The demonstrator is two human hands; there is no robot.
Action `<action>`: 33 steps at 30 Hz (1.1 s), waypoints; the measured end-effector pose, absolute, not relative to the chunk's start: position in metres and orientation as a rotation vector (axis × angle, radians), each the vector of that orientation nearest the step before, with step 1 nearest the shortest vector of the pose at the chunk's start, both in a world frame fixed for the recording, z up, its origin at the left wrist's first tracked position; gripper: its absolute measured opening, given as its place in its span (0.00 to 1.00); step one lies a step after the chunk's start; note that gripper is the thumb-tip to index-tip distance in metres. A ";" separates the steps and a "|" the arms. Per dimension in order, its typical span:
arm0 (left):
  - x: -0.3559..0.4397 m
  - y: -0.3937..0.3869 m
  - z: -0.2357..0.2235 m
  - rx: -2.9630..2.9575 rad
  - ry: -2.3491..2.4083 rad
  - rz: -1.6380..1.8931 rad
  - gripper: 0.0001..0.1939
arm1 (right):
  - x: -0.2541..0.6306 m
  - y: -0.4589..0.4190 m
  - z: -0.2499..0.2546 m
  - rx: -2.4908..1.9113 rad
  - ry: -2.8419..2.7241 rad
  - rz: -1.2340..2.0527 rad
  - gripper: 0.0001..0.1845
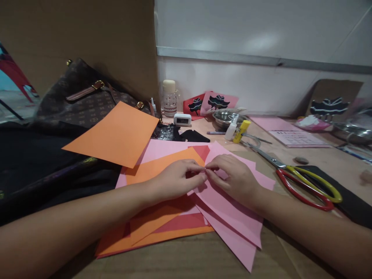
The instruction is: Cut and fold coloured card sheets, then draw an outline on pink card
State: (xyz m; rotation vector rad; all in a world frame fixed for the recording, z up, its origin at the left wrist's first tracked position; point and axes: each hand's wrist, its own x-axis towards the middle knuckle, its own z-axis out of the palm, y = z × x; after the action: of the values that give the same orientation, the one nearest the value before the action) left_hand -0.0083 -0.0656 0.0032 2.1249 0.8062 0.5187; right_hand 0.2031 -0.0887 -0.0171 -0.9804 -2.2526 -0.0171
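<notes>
While one long white panel (261,23) spans the back, we have one desk (314,153) before us, and one patterned brown handbag (93,100) leaning at the left. One loose orange sheet (113,137) lies in front of the bag, overlapping the paper pile in the middle. There we count at least two pink sheets (232,209), fanned towards our right, and at least two orange sheets (157,228) with red paper (186,223) between. Our two hands meet over the pile: the left hand (180,180) above orange paper, the right hand (232,174) on the pink sheets. Each grip is narrow, its fingertips drawn near the other's; we cannot tell whether a pink edge is pinched there. One pair of scissors (305,190), with one red and one yellow handle, lies beyond our right wrist. Behind stand three cards (329,110) bearing black roof shapes, two metal bowls (225,118), one cream-capped bottle (169,99), one digital clock (182,119), two white glue bottles (231,131) and one yellow glue stick (241,131).
</notes>
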 end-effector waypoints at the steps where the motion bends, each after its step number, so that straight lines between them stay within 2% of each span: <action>1: -0.008 -0.066 0.003 2.128 0.810 0.517 0.13 | 0.203 -0.089 -0.017 -0.988 -2.253 -0.026 0.03; 9: -0.007 -0.066 0.002 2.134 0.798 0.522 0.15 | 0.203 -0.089 -0.017 -0.993 -2.257 -0.010 0.03; 17: -0.010 -0.065 0.001 2.015 0.764 0.518 0.13 | 0.204 -0.089 -0.018 -1.013 -2.234 0.017 0.06; 22: -0.009 -0.065 0.000 1.969 0.774 0.530 0.13 | 0.204 -0.088 -0.019 -1.018 -2.212 0.063 0.04; 26: -0.006 -0.063 -0.003 1.888 0.794 0.544 0.12 | 0.205 -0.093 -0.018 -1.015 -2.169 0.078 0.07; 30: -0.009 -0.053 0.003 1.950 0.905 0.652 0.12 | 0.204 -0.103 -0.002 -0.969 -2.079 0.043 0.06; 33: -0.023 -0.037 0.022 2.055 1.011 0.597 0.14 | 0.209 -0.110 0.022 -1.023 -2.032 -0.041 0.05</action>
State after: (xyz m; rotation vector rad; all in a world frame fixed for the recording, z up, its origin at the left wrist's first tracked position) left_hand -0.0228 -0.0367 0.0220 2.0552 1.0108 0.5975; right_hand 0.2087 -0.1097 0.0220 -1.0231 -2.0322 -0.0413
